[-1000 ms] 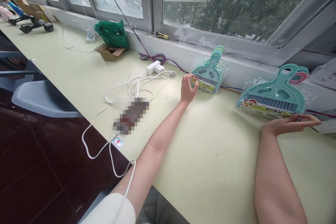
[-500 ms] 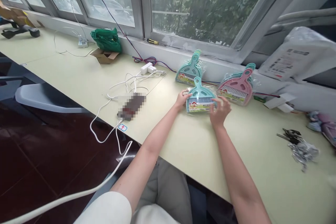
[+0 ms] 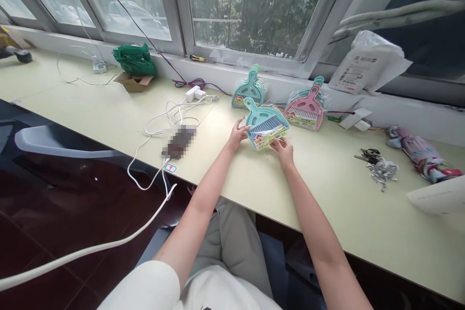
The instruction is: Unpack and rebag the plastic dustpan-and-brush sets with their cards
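Note:
A teal dustpan and brush set (image 3: 267,123) in clear wrapping is tilted, its handle leaning up and to the left. My left hand (image 3: 239,134) grips its left edge. Fingers of my right hand (image 3: 283,149) pinch its lower right edge, by the printed label. Behind it, a stack of teal dustpan sets (image 3: 249,91) leans at the window sill. To the right stands another stack, with a pink dustpan set (image 3: 305,109) in front and teal ones behind.
White cables with a power adapter (image 3: 195,93) and a blurred dark device (image 3: 179,142) lie to the left. Farther left is a green bag (image 3: 134,59) on a cardboard box. Keys (image 3: 370,156), a folded umbrella (image 3: 423,155) and a white package (image 3: 365,65) are at the right.
The held dustpan set has turned, its handle now leaning left and its right side raised. My right hand has moved from its right side to its lower edge. The camera view has shifted right.

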`<state>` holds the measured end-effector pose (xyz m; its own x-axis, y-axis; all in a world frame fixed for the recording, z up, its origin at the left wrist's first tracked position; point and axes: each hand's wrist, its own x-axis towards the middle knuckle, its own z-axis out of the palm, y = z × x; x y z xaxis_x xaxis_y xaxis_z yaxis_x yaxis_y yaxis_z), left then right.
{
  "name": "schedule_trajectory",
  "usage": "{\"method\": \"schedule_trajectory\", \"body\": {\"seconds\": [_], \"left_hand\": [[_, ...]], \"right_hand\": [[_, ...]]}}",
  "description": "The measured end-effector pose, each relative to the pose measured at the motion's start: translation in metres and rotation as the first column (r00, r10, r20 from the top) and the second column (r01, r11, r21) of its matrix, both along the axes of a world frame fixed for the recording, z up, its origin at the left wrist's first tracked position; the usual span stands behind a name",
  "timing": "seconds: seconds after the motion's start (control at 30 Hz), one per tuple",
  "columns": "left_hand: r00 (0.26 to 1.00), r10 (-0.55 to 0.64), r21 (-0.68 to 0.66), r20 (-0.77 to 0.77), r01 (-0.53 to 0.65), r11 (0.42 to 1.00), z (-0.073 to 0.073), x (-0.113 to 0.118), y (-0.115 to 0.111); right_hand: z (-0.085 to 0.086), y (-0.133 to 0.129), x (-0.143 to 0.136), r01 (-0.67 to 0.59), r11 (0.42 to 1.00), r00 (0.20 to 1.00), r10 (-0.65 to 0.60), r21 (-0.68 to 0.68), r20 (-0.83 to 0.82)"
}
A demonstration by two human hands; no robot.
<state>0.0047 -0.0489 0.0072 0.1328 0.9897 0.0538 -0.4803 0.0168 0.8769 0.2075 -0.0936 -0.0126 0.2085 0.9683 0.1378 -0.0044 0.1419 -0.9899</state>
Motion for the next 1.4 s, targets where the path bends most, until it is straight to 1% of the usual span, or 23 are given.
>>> {"method": "schedule_trajectory", "body": {"seconds": [0.07,0.17,0.23,0.33,0.47,0.57,0.63,0.67,0.73,0.77,0.8,0.83,0.87,0.93,0.97,1.03,1.1,1.17,1.23,1.27,1.3,1.33,1.4], "left_hand": [[0.999,-0.041,0.015,-0.012,0.041,0.999,0.001,0.0,0.001],[0.991,-0.105,0.001,-0.079,0.105,0.994,0.0,0.001,0.005],[0.986,-0.106,-0.02,-0.127,0.104,0.994,-0.001,0.001,0.008],[0.988,-0.014,-0.036,-0.155,0.008,0.999,-0.002,0.001,0.013],[0.974,0.198,-0.084,-0.113,-0.208,0.974,-0.002,-0.002,0.021],[0.954,0.277,-0.065,-0.115,-0.285,0.956,-0.001,-0.007,0.024],[0.939,0.305,-0.002,-0.161,-0.309,0.951,0.003,-0.012,0.024],[0.921,0.337,0.056,-0.197,-0.332,0.942,0.006,-0.014,0.022],[0.853,0.435,0.226,-0.288,-0.381,0.897,0.012,-0.019,0.018],[0.808,0.48,0.316,-0.341,-0.382,0.868,0.014,-0.021,0.016],[0.766,0.501,0.386,-0.403,-0.354,0.852,0.016,-0.023,0.014],[0.731,0.489,0.424,-0.475,-0.297,0.856,0.017,-0.024,0.013],[0.704,0.448,0.426,-0.552,-0.223,0.877,0.016,-0.025,0.012],[0.673,0.322,0.358,-0.666,-0.091,0.929,0.012,-0.026,0.014],[0.68,0.265,0.317,-0.684,-0.051,0.947,0.009,-0.026,0.015],[0.744,0.207,0.263,-0.635,-0.044,0.964,0.003,-0.027,0.02],[0.833,0.215,0.213,-0.511,-0.12,0.97,-0.001,-0.032,0.025],[0.878,0.304,0.126,-0.37,-0.277,0.953,0.0,-0.04,0.028],[0.854,0.456,0.011,-0.251,-0.469,0.883,0.002,-0.052,0.029],[0.831,0.517,-0.049,-0.207,-0.537,0.842,0.004,-0.058,0.029],[0.812,0.557,-0.099,-0.174,-0.577,0.811,0.005,-0.064,0.03],[0.807,0.571,-0.138,-0.15,-0.59,0.796,0.006,-0.068,0.03],[0.829,0.544,-0.189,-0.129,-0.559,0.808,0.006,-0.072,0.03]], "right_hand": [[-0.001,0.004,0.003,0.015,1.0,0.993,-0.017,-0.013,-0.115],[-0.002,0.008,0.006,0.072,0.997,0.986,-0.077,-0.043,-0.151],[0.0,0.01,0.009,0.121,0.991,0.978,-0.13,-0.062,-0.165],[0.007,0.011,0.016,0.145,0.983,0.975,-0.162,-0.116,-0.154],[0.021,0.008,0.021,0.048,0.984,0.99,-0.07,-0.173,-0.123],[0.029,0.004,0.02,0.001,0.983,0.992,-0.023,-0.183,-0.123],[0.032,0.002,0.019,0.001,0.981,0.992,-0.024,-0.194,-0.12],[0.032,0.001,0.019,-0.003,0.981,0.994,-0.019,-0.196,-0.112],[0.032,0.0,0.022,-0.029,0.979,0.997,0.014,-0.2,-0.075],[0.031,-0.001,0.023,-0.049,0.978,0.998,0.039,-0.203,-0.051],[0.031,-0.001,0.024,-0.074,0.975,0.997,0.069,-0.209,-0.028],[0.031,-0.002,0.026,-0.101,0.971,0.995,0.102,-0.215,-0.008],[0.031,-0.002,0.027,-0.128,0.967,0.991,0.133,-0.221,0.008],[0.033,-0.003,0.028,-0.181,0.956,0.981,0.191,-0.23,0.023],[0.034,-0.003,0.029,-0.204,0.951,0.976,0.215,-0.233,0.026],[0.035,-0.003,0.032,-0.226,0.945,0.971,0.238,-0.236,0.021],[0.035,-0.002,0.038,-0.207,0.95,0.977,0.214,-0.234,0.004],[0.034,0.001,0.047,-0.133,0.963,0.991,0.131,-0.233,-0.026],[0.03,0.004,0.057,-0.021,0.97,0.996,0.0,-0.242,-0.087],[0.028,0.005,0.061,0.04,0.968,0.989,-0.074,-0.247,-0.129],[0.025,0.007,0.065,0.1,0.963,0.973,-0.147,-0.25,-0.176],[0.023,0.008,0.067,0.155,0.955,0.952,-0.213,-0.252,-0.221],[0.018,0.01,0.071,0.234,0.941,0.906,-0.303,-0.246,-0.297]]}}
